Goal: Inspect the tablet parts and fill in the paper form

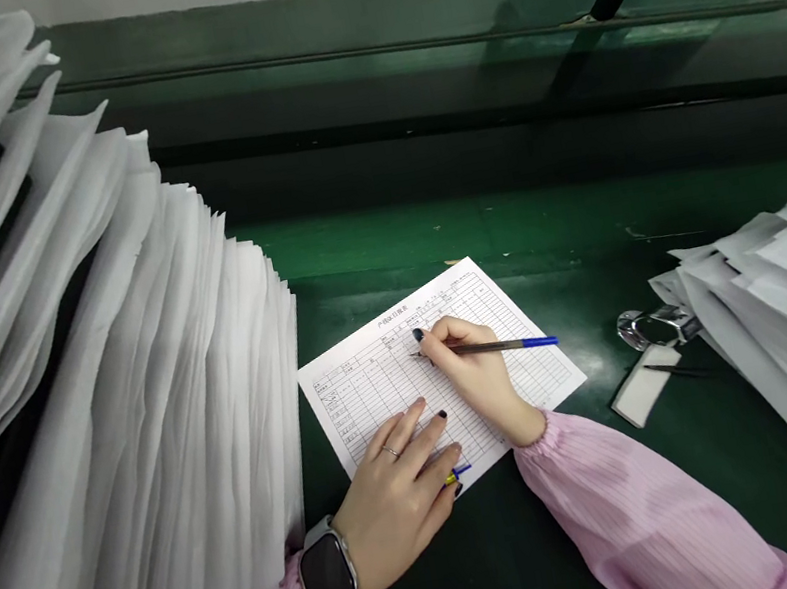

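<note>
White sheets (168, 355) sandwiching dark pieces (66, 337) flank the form (370, 380).

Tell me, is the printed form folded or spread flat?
Spread flat: the printed form shows its ruled grid, with no fold visible.

We see smooth, matt paper in the printed form (357, 392) and slick-looking plastic in the ballpoint pen (501, 346). The smartwatch (329, 578) shows us a dark, glass-like face in a metallic case, on a matt strap; the ring (391, 451) is shiny metal. We find finely ribbed cloth in the sleeve (644, 504), soft, matt, foam-like material in the stacked sheets (149, 378), a smooth, faintly glossy tabletop (591, 463), and a mirror-bright, chrome-like finish on the silvery object (655, 330).
</note>
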A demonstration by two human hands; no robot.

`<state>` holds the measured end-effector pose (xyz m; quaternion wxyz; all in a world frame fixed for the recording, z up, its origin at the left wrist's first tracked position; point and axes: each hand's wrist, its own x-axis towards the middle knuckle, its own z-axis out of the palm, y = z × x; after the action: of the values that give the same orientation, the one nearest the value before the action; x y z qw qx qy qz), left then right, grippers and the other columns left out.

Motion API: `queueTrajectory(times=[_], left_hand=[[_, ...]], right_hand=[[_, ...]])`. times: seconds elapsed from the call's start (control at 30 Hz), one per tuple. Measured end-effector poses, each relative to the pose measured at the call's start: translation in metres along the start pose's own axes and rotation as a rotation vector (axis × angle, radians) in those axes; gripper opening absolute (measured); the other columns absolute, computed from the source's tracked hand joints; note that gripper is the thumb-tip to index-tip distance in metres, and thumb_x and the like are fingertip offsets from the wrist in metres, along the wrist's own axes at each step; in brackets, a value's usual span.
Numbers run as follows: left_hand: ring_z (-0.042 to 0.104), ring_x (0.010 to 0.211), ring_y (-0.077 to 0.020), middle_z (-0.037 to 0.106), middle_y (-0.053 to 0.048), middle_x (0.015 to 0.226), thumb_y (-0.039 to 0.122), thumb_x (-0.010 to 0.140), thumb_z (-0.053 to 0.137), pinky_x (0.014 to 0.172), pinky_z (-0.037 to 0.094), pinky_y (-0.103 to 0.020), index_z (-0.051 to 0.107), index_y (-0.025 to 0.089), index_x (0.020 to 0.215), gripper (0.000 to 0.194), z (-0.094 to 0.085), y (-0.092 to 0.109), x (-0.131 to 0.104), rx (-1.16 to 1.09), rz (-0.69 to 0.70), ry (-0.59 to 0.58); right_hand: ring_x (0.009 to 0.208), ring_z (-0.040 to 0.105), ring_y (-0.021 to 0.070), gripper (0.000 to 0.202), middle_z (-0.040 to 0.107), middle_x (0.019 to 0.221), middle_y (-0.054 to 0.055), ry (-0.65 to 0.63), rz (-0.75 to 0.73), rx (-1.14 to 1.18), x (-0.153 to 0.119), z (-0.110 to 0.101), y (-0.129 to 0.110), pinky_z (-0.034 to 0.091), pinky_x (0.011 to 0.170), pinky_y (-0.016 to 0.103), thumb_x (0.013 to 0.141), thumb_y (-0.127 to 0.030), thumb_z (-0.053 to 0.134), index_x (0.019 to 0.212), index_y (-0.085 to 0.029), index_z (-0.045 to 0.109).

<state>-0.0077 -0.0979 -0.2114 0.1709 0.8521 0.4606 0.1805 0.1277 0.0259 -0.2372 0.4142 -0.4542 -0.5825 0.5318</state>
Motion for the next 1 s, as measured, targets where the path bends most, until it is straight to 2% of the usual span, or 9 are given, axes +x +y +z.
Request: queueTrajectory(times=[0.23,0.33,0.47,0.63,0.73,0.83,1.0], left_hand=[[0.050,0.134,-0.0352,0.066,-0.011,0.130,0.018,0.097,0.049,0.102,0.052,-0.053,0.063,0.015,0.118,0.026,0.000,0.000,0.000,-0.012,-0.008,-0.006],[0.050,0.134,-0.0347,0.067,-0.011,0.129,0.017,0.097,0.049,0.103,0.052,-0.053,0.063,0.015,0.119,0.026,0.000,-0.001,-0.001,-0.021,-0.010,-0.011],[0.047,0.137,-0.0340,0.065,-0.011,0.131,0.017,0.097,0.049,0.105,0.051,-0.053,0.062,0.015,0.120,0.027,0.000,-0.001,-0.001,-0.024,-0.012,-0.018],[0.047,0.137,-0.0340,0.065,-0.011,0.131,0.016,0.097,0.049,0.104,0.051,-0.053,0.062,0.015,0.121,0.028,0.000,-0.002,-0.001,-0.024,-0.007,-0.022],[0.047,0.137,-0.0346,0.065,-0.011,0.131,0.016,0.097,0.049,0.104,0.051,-0.054,0.062,0.015,0.122,0.028,0.001,-0.002,-0.002,-0.015,-0.003,-0.023],[0.047,0.137,-0.0352,0.065,-0.011,0.132,0.016,0.097,0.050,0.103,0.052,-0.054,0.061,0.016,0.123,0.029,0.000,-0.001,-0.003,-0.002,0.004,-0.025],[0.052,0.132,-0.0343,0.067,-0.015,0.126,0.011,0.097,0.045,0.099,0.054,-0.053,0.059,0.010,0.122,0.028,-0.002,-0.001,0.000,0.033,0.046,-0.007]], right_hand=[[0.055,0.047,0.0124,0.023,0.051,0.059,-0.004,-0.108,0.002,0.027,-0.015,-0.004,-0.005,0.038,0.052,0.025,0.084,-0.021,0.060,0.063,-0.021,0.052],[0.057,0.050,0.0129,0.010,0.054,0.065,-0.003,-0.160,0.001,0.033,-0.026,-0.010,-0.008,0.039,0.050,0.024,0.080,-0.014,0.058,0.072,-0.021,0.057],[0.077,0.060,0.0165,0.018,0.060,0.090,0.002,-0.200,-0.021,0.066,-0.040,-0.020,-0.008,0.051,0.064,0.027,0.085,-0.013,0.056,0.098,-0.024,0.062],[0.093,0.059,0.0187,0.023,0.056,0.099,0.004,-0.214,0.006,0.090,-0.054,-0.035,-0.009,0.053,0.078,0.030,0.089,-0.011,0.055,0.104,-0.026,0.063],[0.077,0.057,0.0148,0.024,0.053,0.100,0.003,-0.222,0.075,0.177,-0.060,-0.041,-0.008,0.051,0.066,0.027,0.089,-0.011,0.055,0.104,-0.027,0.064],[0.059,0.048,0.0087,0.023,0.050,0.098,0.001,-0.266,0.142,0.330,-0.062,-0.044,-0.004,0.044,0.051,0.023,0.091,-0.013,0.056,0.106,-0.029,0.063],[0.059,0.048,0.0081,0.021,0.051,0.097,0.001,-0.313,0.182,0.430,-0.061,-0.045,-0.002,0.043,0.051,0.023,0.092,-0.017,0.061,0.110,-0.029,0.064]])
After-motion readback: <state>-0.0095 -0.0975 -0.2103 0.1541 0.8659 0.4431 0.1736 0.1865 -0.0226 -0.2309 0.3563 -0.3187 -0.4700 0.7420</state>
